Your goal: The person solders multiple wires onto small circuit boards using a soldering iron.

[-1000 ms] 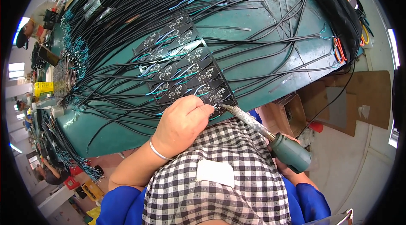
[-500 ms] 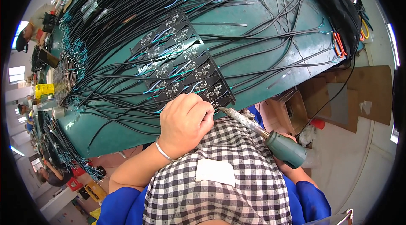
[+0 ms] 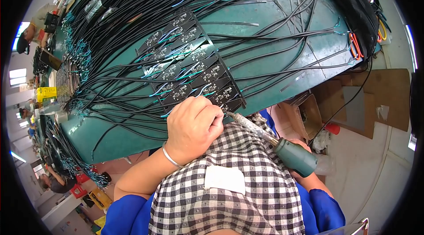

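Note:
My left hand (image 3: pixel 192 122), with a bangle on its wrist, is closed in a pinch at the near edge of a black panel of circuit boards (image 3: pixel 212 75). Whatever its fingertips hold is hidden beneath the hand. My right hand (image 3: pixel 302 145), mostly behind the green handle, grips a soldering iron (image 3: pixel 296 157). The iron's tip points left and reaches the panel's near corner, just beside my left fingers. Short blue, green and white wire ends lie across the panel, and black cables (image 3: pixel 119 80) run out from it on both sides.
A green tabletop (image 3: pixel 274 78) carries a large bundle of black cables (image 3: pixel 128 10) at the back left. A black bag (image 3: pixel 349 10) and orange-handled scissors (image 3: pixel 354 46) lie at the right end. An open cardboard box (image 3: pixel 309 113) is below the table's right side. Other people are far left.
The soldering iron's handle and my right hand have shifted slightly left, and the tip is a little closer to my left fingers. My left hand keeps its place.

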The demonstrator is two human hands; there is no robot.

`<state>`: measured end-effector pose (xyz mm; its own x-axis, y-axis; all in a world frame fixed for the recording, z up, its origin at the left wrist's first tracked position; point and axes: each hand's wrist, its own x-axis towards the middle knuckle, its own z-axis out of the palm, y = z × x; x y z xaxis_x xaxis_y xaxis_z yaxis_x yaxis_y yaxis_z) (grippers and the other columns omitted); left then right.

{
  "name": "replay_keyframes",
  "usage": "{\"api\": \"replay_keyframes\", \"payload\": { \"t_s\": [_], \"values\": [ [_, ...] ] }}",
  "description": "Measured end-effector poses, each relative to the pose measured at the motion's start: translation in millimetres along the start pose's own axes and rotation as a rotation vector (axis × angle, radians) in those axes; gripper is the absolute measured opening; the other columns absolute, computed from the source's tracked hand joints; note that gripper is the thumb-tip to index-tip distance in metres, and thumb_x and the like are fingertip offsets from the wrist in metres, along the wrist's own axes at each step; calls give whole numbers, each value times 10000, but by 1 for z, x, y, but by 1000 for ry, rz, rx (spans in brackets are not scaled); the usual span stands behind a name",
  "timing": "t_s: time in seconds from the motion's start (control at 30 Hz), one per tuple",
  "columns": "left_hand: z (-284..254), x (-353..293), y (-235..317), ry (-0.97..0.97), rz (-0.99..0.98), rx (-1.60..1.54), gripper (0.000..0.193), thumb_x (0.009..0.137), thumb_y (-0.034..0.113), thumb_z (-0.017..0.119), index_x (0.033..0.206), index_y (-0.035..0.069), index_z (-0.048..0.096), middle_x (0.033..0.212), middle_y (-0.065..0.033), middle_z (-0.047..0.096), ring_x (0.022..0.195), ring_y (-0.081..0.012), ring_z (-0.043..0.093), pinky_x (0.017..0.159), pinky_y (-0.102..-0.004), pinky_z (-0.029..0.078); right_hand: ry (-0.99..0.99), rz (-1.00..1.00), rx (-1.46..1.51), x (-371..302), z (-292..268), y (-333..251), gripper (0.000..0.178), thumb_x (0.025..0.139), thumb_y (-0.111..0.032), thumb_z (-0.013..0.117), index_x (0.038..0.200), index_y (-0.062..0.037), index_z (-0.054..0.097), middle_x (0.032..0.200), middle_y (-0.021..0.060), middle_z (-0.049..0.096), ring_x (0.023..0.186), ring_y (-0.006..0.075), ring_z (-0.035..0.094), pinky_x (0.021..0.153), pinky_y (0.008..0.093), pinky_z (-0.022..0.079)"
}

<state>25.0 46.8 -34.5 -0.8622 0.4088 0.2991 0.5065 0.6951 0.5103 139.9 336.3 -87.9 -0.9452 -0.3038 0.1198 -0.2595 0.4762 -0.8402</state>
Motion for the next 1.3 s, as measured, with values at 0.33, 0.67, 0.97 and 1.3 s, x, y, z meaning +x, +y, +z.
{"api": "replay_keyframes", "payload": {
  "t_s": [0.33, 0.67, 0.97, 1.3],
  "values": [
    [0, 2, -3, -5, -2, -3, 193, 620, 18, 709, 763, 91, 603, 751, -50, 548, 659, -243, 552, 564, -348, 440, 121, 343, 520, 4, -1, -1, 540, 817, -422, 651, 1126, 11, 560, 856, 81, 674, 741, 160, 624, 708, 286, 495],
    [-26, 17, -1, -218, -20, -88, 146, 699, 69, 699, 827, 87, 632, 799, -60, 580, 719, -261, 585, 625, -346, 486, 416, 263, 687, 31, -4, -6, 678, 834, -536, 565, 1199, 29, 478, 685, 74, 566, 568, 145, 519, 518, 250, 418],
    [-38, 101, -62, -554, 440, 281, 446, 745, 307, 725, 1135, 155, 574, 1249, -11, 550, 1325, -254, 385, 1089, -528, 257, 634, 14, 704, 37, -19, 0, 553, 909, -395, 545, 1303, -25, 428, 1240, 145, 531, 692, 164, 558, 582, 293, 465],
    [-229, 120, 47, -904, 295, 558, 208, 903, 159, 610, 1089, 152, 704, 912, -49, 680, 951, -182, 666, 793, -295, 549, 850, -75, 616, 34, -29, 0, 483, 935, -372, 498, 1288, -44, 461, 1259, 161, 537, 686, 154, 546, 618, 302, 457]
  ]
}}
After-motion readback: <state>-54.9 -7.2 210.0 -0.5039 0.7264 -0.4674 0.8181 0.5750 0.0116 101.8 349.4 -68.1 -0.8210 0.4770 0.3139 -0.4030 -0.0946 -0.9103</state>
